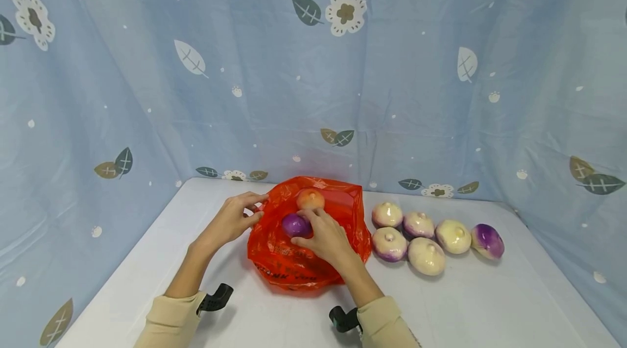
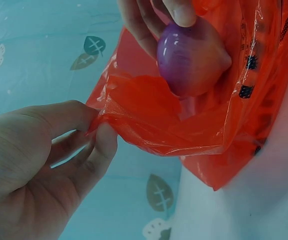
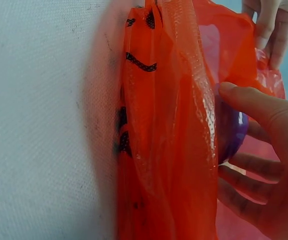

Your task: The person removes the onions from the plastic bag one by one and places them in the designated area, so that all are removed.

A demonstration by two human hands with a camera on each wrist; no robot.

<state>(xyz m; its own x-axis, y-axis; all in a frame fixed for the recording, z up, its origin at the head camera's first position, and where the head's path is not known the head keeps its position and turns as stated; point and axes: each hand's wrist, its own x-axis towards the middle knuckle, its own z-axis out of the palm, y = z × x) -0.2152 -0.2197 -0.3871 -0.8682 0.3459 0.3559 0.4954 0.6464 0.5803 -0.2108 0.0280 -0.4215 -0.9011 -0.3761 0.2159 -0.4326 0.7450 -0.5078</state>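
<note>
A red plastic bag (image 1: 279, 276) with black print lies with its mouth spread on the white table. At its left rim, my left hand (image 1: 230, 219) pinches the thin edge between thumb and fingers, clearest in the left wrist view. My right hand (image 1: 325, 236) grips a glossy purple-and-white turnip (image 1: 293, 225) from its right side, within the bag's mouth. In the left wrist view this turnip (image 2: 191, 60) has its pale, pointed end turned away from the fingers. Another turnip (image 1: 311, 199), tinted orange by the plastic, sits farther back in the bag.
Right of the bag, several pale turnips with purple undersides, such as the front one (image 1: 426, 256), stand close together on the white table (image 1: 490, 304). The outermost turnip (image 1: 487, 241) lies on its side, purple part showing. A blue patterned curtain (image 1: 274, 92) surrounds the table's back and sides.
</note>
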